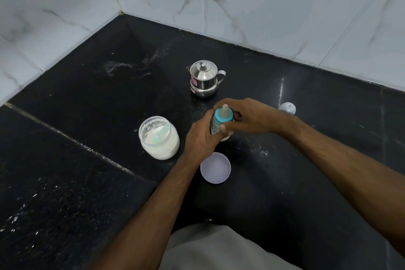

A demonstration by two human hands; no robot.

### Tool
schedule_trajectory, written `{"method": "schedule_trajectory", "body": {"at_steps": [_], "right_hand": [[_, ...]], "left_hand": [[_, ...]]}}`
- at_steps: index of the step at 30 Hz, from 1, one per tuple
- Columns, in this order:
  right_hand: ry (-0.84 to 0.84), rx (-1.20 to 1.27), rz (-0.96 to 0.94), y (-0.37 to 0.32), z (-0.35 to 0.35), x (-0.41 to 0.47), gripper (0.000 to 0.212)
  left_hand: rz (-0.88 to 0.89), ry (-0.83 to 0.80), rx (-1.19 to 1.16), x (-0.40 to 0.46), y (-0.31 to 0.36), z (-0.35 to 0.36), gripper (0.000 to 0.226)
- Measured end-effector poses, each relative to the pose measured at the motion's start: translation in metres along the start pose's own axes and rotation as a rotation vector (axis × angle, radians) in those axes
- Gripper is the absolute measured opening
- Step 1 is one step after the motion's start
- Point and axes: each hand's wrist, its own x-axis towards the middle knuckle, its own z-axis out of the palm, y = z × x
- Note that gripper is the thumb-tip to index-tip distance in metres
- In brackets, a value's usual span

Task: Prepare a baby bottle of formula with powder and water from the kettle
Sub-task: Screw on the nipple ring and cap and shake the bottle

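Observation:
A baby bottle (215, 128) stands upright on the black counter (92, 103), with a teal collar (222, 117) and a pale teat on top. My left hand (202, 137) is wrapped around the bottle's body. My right hand (247, 117) grips the teal collar from the right, thumb in front. A small steel kettle (204, 78) with its lid on stands just behind the hands. An open clear jar of white powder (158, 137) with a pale scoop inside sits to the left of the bottle.
A lilac jar lid (215, 167) lies upside down just in front of the bottle. A translucent bottle cap (287, 108) rests behind my right wrist. White marble-look tiled walls meet in a corner at the back. Powder specks dot the counter.

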Motion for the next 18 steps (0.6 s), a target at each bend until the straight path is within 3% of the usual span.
{"method": "schedule_trajectory", "body": {"at_steps": [4,11,18], "right_hand": [[0.025,-0.063,0.015,0.001,0.003,0.001,0.050],[0.234,-0.072,0.133,-0.005,0.030,-0.005,0.056],[0.057,-0.219,-0.035,0.003,0.000,0.000,0.057]], "left_hand": [[-0.018,-0.020,0.002,0.002,-0.003,0.001,0.067],[0.039,0.033,0.011,-0.005,-0.002,0.001,0.060],[-0.042,-0.037,0.022,0.002,0.000,-0.002,0.069]]}}
